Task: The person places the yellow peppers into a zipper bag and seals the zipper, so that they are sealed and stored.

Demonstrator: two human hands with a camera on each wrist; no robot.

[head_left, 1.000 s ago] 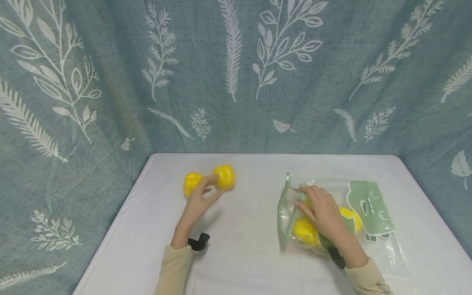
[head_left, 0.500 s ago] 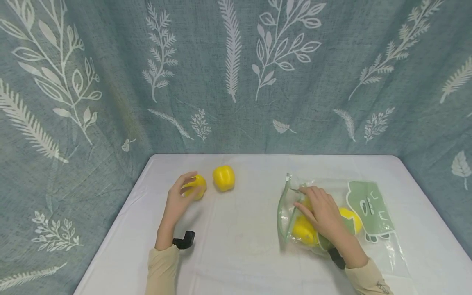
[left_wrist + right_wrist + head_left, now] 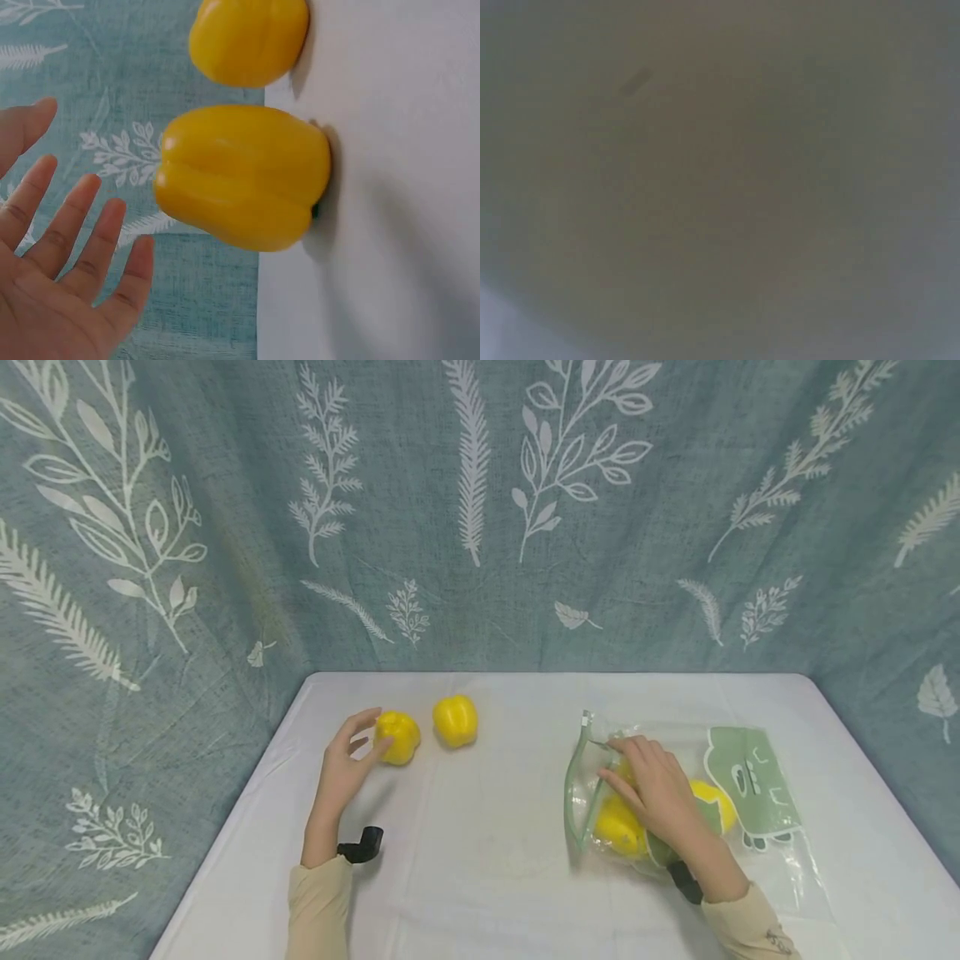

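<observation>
Two yellow bell peppers lie on the table's left half. My left hand is just left of the nearer bell pepper, its fingers spread and holding nothing. In the left wrist view a gap shows between the fingers and that pepper. The other bell pepper is a little to the right. My right hand lies over a clear zip bag and holds its mouth edge, which gapes to the left. Yellow peppers show inside, partly hidden by the hand and print.
A white cloth covers the table. Behind it hangs a blue-green curtain with white leaf prints. The bag carries a green cartoon print. The right wrist view is a dim blur.
My left hand has moved left, from the farther pepper to the outer side of the nearer one. That pepper has shifted slightly right. The right hand and bag have stayed put.
</observation>
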